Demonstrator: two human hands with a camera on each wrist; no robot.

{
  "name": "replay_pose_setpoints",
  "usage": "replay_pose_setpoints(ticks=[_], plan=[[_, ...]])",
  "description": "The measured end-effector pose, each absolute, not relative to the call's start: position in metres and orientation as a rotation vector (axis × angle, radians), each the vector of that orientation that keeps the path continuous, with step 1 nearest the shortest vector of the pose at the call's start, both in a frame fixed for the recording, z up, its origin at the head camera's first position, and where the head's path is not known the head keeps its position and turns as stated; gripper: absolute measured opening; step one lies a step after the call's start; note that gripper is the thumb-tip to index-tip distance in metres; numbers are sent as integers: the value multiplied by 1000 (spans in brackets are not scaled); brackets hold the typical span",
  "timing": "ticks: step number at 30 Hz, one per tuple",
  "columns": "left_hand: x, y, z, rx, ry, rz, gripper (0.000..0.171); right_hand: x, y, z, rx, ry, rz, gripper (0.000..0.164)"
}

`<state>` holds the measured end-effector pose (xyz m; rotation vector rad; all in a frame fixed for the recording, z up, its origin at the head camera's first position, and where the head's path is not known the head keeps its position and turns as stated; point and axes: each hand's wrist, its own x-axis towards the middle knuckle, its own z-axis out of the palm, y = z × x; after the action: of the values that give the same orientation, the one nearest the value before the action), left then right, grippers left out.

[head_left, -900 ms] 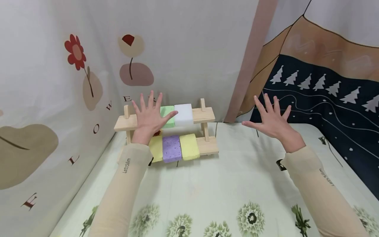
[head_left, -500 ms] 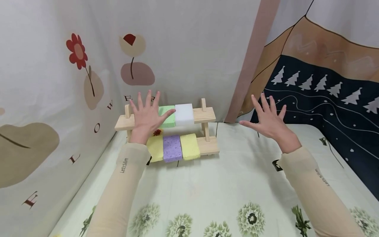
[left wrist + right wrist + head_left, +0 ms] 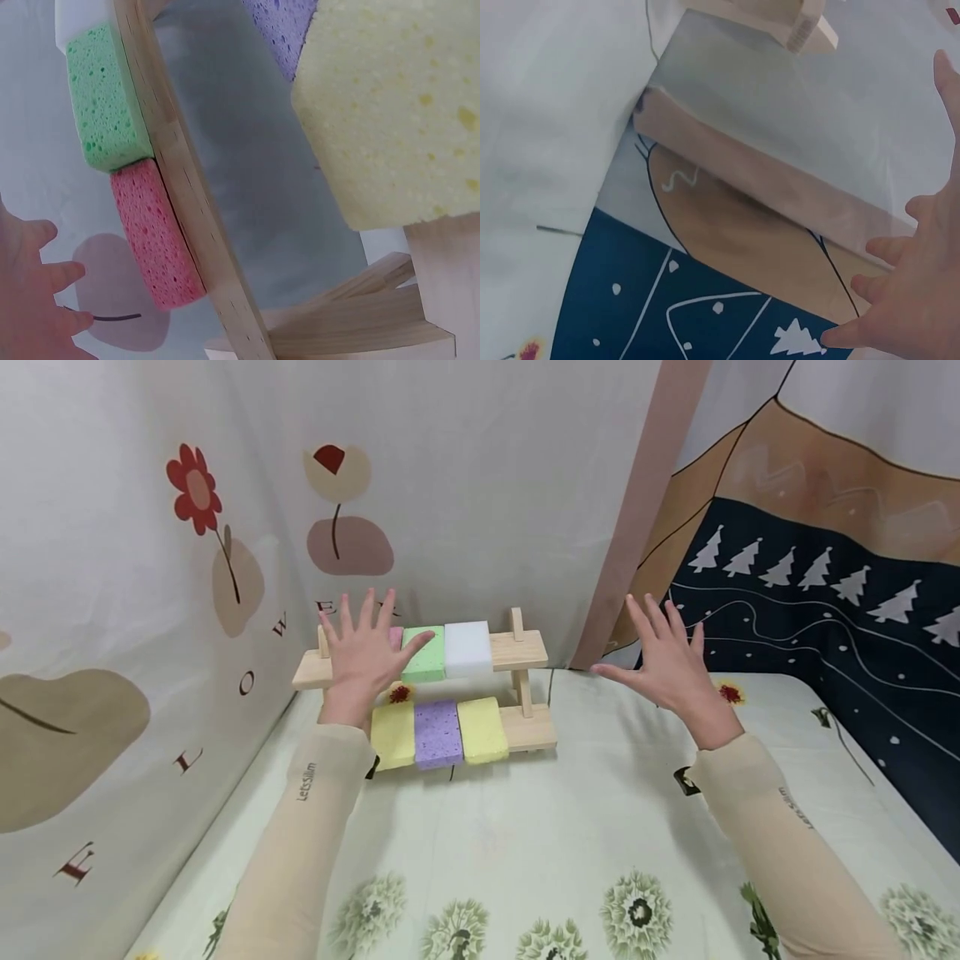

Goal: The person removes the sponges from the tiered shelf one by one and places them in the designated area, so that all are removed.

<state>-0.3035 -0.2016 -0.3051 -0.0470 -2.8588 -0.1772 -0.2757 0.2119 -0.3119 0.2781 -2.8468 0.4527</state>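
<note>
My left hand (image 3: 362, 656) is spread in the air, overlapping the left end of a two-tier wooden rack (image 3: 519, 650) in the head view. On the rack's upper shelf are a pink sponge (image 3: 157, 232), a green sponge (image 3: 423, 655) and a white sponge (image 3: 467, 649). The lower shelf bears a yellow sponge (image 3: 393, 737), a purple sponge (image 3: 438, 734) and a second yellow sponge (image 3: 483, 731). My right hand (image 3: 672, 671) hovers to the right of the rack, fingers extended and thumb out, holding nothing. In the head view my left hand hides part of the pink sponge.
A pale cloth with printed flowers (image 3: 637, 912) covers the table. White curtains (image 3: 480, 485) rise behind and on the left. To the right hangs a dark cloth printed with trees (image 3: 780, 568).
Both hands have drifted: the left slightly leftward, uncovering the green sponge and some of the pink one, the right leftward toward the rack. Right fingers have drawn closer together. The sponges have stayed put.
</note>
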Motion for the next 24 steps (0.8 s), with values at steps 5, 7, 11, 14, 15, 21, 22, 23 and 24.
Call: replay_pose_setpoints(ticks=[5,7,11,14,15,21,22,23,24], plan=[[-303,-207,-307,-28,-2845,-196,105,-277,207,-314,282,-2806,483,114],[-302,-209,-307,-23,-2844,-210,104,-278,205,-316,292,-2794,489,114],[-299,-215,-309,-7,-2849,-226,104,-278,199,-319,306,-2787,506,113],[-297,-218,-310,4,-2844,-230,104,-278,195,-322,312,-2783,524,111],[-297,-220,-310,7,-2842,-228,104,-278,194,-323,319,-2778,532,111],[-293,-226,-312,24,-2820,-264,100,-278,188,-330,362,-2732,586,109],[-293,-227,-312,25,-2815,-274,100,-278,187,-331,365,-2726,591,109],[-292,-228,-313,26,-2810,-285,100,-278,186,-332,368,-2721,599,109],[-291,-228,-313,27,-2802,-296,100,-278,185,-333,369,-2717,606,109]])
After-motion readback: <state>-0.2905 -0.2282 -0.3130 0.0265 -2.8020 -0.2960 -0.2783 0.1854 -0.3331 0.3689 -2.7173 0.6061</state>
